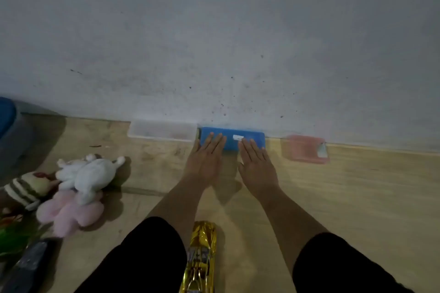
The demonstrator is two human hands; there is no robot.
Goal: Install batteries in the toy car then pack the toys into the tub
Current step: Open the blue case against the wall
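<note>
You are at the very start, as far as the scene shows: your left hand point(206, 159) and your right hand point(256, 162) both lie flat, fingers spread and palms down, with the fingertips resting on the near edge of a blue rectangular plastic box with a white label point(232, 138) that stands against the grey wall point(214, 43); neither hand grips anything. The shiny gold metallic toy car point(200, 259) lies on the pale wooden floor point(357, 197) between your forearms, close to your body and well apart from both hands, and whether its battery compartment is open or filled cannot be told from here. No loose batteries show; they may be in the blue box, but that is only a guess. The soft toys are unpacked: a white plush rabbit point(91, 176), a pink plush toy point(69, 215) lying partly under it and a striped knitted doll point(26, 189) sit heaped together on the floor at your left. A clear lidded plastic container point(163, 131) stands just left of the blue box, and a pink translucent container point(306, 152) lies to its right; which of them serves as the tub I cannot tell. So both the battery fitting and the packing look to be ahead of you.
</note>
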